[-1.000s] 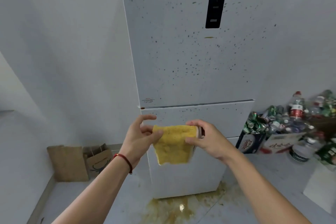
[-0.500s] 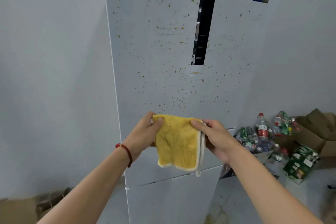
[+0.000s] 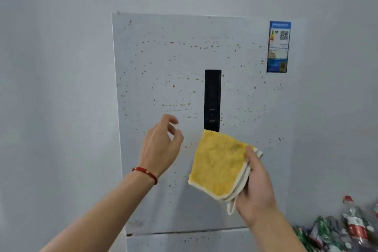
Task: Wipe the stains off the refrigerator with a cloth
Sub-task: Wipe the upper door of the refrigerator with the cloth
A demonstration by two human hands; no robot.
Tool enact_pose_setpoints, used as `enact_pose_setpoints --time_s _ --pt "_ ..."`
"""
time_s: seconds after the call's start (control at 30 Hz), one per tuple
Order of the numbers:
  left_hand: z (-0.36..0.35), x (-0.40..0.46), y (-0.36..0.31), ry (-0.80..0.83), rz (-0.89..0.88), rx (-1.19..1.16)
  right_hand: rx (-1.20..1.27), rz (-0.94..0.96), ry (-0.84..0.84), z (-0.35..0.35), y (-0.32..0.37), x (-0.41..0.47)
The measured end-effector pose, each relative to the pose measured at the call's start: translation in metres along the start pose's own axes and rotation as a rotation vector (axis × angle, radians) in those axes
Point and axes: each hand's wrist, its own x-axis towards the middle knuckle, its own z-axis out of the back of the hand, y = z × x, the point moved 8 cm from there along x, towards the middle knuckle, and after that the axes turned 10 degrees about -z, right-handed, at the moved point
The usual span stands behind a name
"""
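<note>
The right hand holds the folded yellow terry cloth with a cream border by its right edge, thumb pressed on the yellow face and the other fingers curled behind, hidden by the fabric. The cloth hangs tilted like a diamond, 1 corner up and a cream loop dangling from the lower edge beside the palm. Its top corner overlaps the bottom end of the narrow black vertical control panel set in the upper door; whether the cloth touches the door cannot be told.

The left hand is apart from the cloth, to its left, holding nothing, with fingers loosely curled and thumb spread, raised in front of the door. A red cord bracelet circles that wrist. Both forearms are bare.

The tall white refrigerator fills the middle of the view, its upper door peppered with small brown and yellow stains, some as specks and some as short horizontal streaks, thickest around the panel. More specks show on the lower door below the seam. A blue energy label sticker with a QR code sits at the upper right of the door. Pale grey wall lies on either side. At the lower right corner is a blurred heap of plastic bottles with red caps and crushed green cans.
</note>
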Motion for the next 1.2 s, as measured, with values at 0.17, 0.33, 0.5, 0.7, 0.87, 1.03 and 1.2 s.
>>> enact_pose_setpoints --time_s 0.17,0.33,0.5,0.7,0.87,1.03,1.2 --pt "0.051 0.046 0.0 -0.127 -0.041 0.136 -0.675 0.865 -0.041 -0.105 0.088 -0.016" --pt "0.101 0.099 0.001 -0.259 -0.062 0.218 -1.634 1.275 -0.229 -0.222 0.089 0.088" --pt "0.148 0.135 0.019 -0.302 -0.045 0.214 -1.927 1.4 -0.312 -0.251 0.089 0.136" --pt "0.196 0.158 0.054 -0.308 -0.036 0.192 -1.829 1.559 -0.493 -0.306 0.113 0.144" --pt "0.213 0.169 0.081 -0.407 -0.056 0.171 -1.841 1.604 -0.488 -0.388 0.073 0.153" --pt "0.191 0.167 0.098 -0.512 -0.006 0.014 -2.076 1.823 -0.213 -0.403 0.029 0.152" --pt "0.181 0.168 0.096 -0.422 -0.088 0.04 -1.993 1.735 -0.433 -0.348 0.09 0.148"
